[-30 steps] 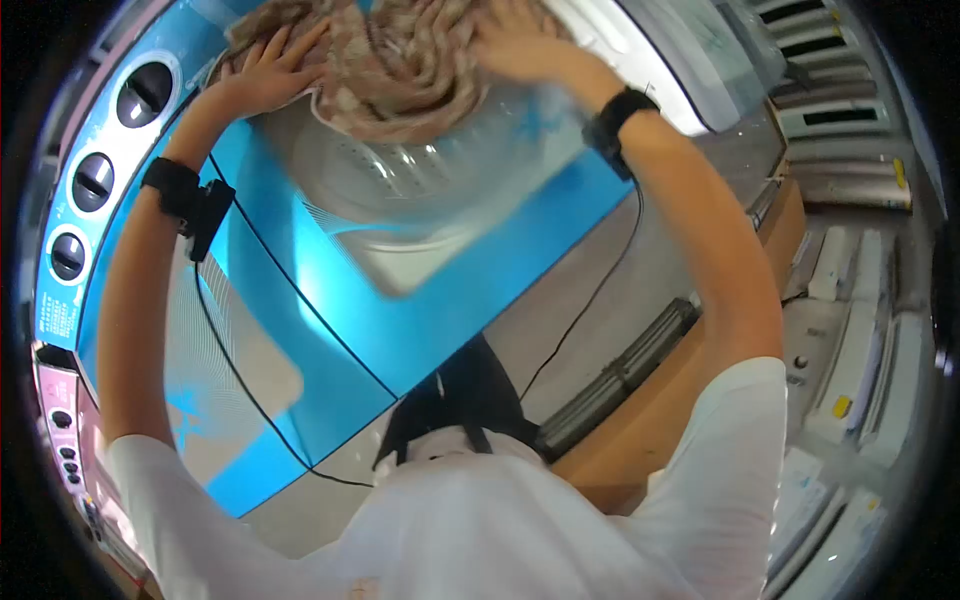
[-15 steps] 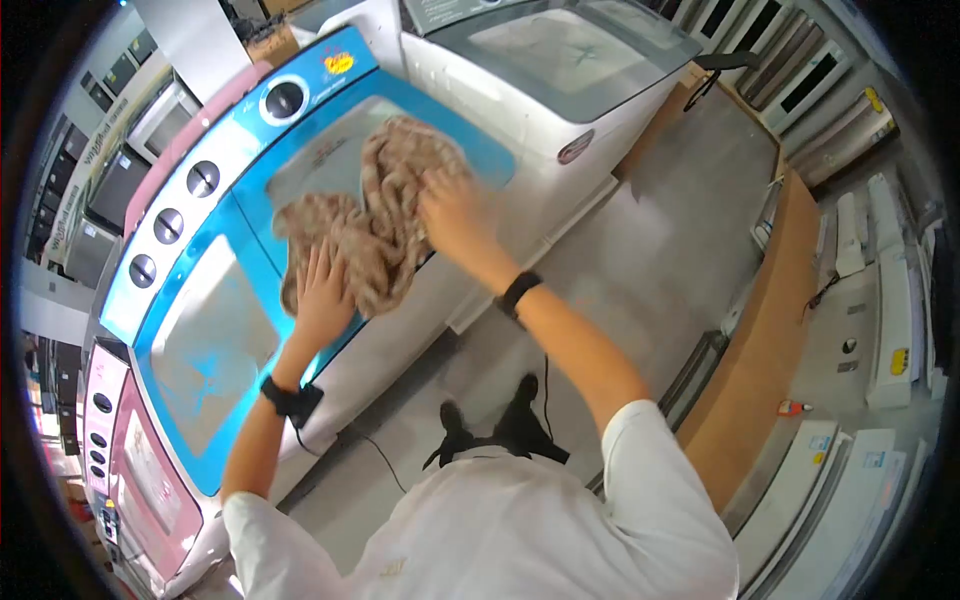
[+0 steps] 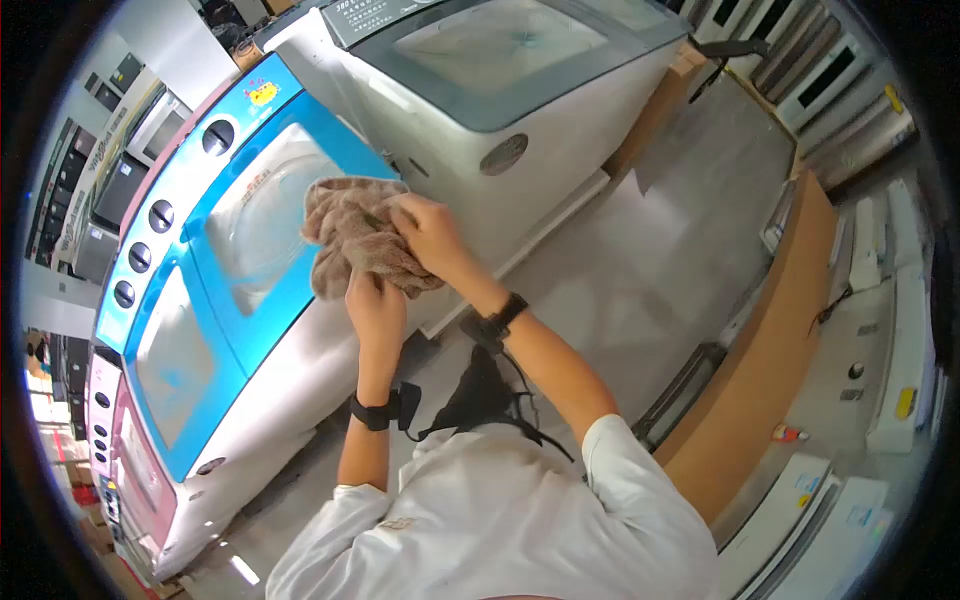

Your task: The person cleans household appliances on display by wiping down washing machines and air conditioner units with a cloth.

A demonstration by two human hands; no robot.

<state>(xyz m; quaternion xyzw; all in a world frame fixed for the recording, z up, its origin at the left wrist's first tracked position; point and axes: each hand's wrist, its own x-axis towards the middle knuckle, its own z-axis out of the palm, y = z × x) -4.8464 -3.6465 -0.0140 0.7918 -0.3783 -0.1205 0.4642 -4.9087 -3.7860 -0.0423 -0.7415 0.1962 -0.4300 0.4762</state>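
A bunched brown patterned cloth [image 3: 355, 232] hangs between my hands, over the front edge of the blue-topped washing machine [image 3: 265, 355]. My left hand [image 3: 377, 305] is closed on the cloth's lower edge, its fingertips hidden in the folds. On the cloth's right side, my right hand [image 3: 430, 235] grips it with bent fingers. Each wrist wears a black band with a cable. Whether the cloth touches the lid beneath cannot be made out.
A white washer with a grey lid [image 3: 530, 60] stands behind on the right. A pink machine [image 3: 140, 470] is at the left. Along the right run a cardboard strip [image 3: 750, 400] and long white units [image 3: 780, 520].
The cloth, earlier spread over the blue lid under my flat hands, is now bunched and nearer the machine's front edge. Both hands have closed on it and come closer together. The view has shifted.
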